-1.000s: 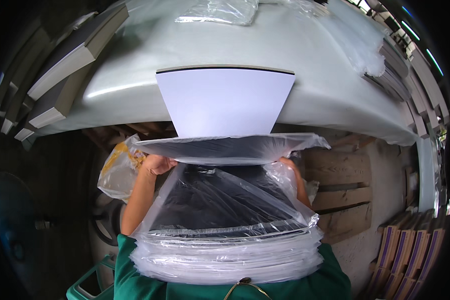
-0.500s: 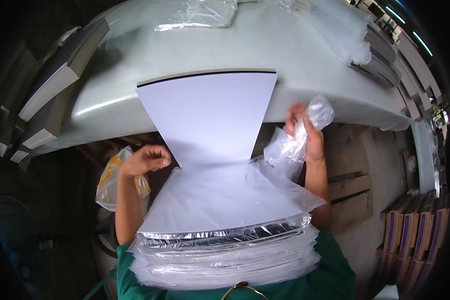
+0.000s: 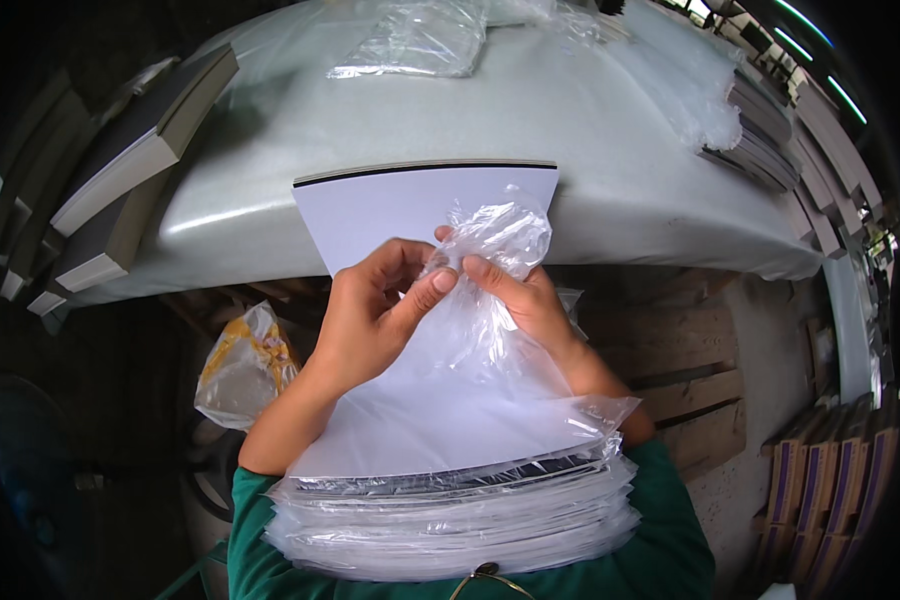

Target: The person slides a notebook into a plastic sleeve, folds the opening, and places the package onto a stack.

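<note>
Right, here's the crumpled clear plastic (image 3: 510,232), bunched up and shining over the middle of the white board (image 3: 355,215), directly in front of the person. The right hand (image 3: 530,300) has it: fingers closed round the bunch, thumb pressed along the near side, no daylight in that grip. In from the other side comes the left hand (image 3: 375,310), fingers curled, thumb tip against the edge of the plastic; whether it's truly pinching any, I can't tell, because the fingertips crowd together there. Below the hands, the film spreads down over the board's near half, clear enough for the white to show through. And look at the board's far end: dark along its edge, it reaches over the rim of the pale, glossy-covered table (image 3: 610,130). The near end sits on top of a thick stack (image 3: 450,530) in clear wrapping, right up against the person's body, between two green sleeves (image 3: 675,510). Out on the table, there's a flat pile of clear bags (image 3: 415,40) at the far side, big thick books (image 3: 160,140) tilting along the left, more grey stacks (image 3: 770,150) curving away on the right. Down low, a yellow-and-white bag (image 3: 245,370) sits beyond the left forearm, wooden slats (image 3: 695,400) lie to the right, and brown bundles with purple strips (image 3: 820,480) stand in the lower right corner.
</note>
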`<state>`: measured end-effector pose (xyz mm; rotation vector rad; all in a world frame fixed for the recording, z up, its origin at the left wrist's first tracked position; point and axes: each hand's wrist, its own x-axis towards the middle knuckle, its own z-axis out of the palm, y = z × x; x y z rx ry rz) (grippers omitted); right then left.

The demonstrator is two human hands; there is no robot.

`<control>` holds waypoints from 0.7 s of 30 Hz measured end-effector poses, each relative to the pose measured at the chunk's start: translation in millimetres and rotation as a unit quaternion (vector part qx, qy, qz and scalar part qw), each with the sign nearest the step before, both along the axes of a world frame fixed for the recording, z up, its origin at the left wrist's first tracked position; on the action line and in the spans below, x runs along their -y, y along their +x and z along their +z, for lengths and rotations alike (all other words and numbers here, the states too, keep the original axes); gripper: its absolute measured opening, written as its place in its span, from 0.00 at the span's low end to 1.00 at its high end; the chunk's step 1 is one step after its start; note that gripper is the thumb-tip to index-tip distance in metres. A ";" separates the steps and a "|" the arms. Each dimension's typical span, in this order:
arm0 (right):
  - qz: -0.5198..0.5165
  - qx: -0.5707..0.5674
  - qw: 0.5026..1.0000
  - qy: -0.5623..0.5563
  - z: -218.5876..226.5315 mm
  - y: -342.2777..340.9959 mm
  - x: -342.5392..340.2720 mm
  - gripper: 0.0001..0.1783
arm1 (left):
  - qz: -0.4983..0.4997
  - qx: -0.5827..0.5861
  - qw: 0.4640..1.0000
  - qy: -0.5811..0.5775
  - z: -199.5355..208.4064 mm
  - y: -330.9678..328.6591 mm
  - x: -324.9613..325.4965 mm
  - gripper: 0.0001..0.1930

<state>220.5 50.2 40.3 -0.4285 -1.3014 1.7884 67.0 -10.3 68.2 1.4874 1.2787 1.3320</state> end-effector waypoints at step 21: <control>-0.020 -0.050 0.995 -0.087 -8.8 -2.9 3.2 0.14 | 0.043 -0.037 0.993 0.107 -21.2 -7.9 -6.7 0.12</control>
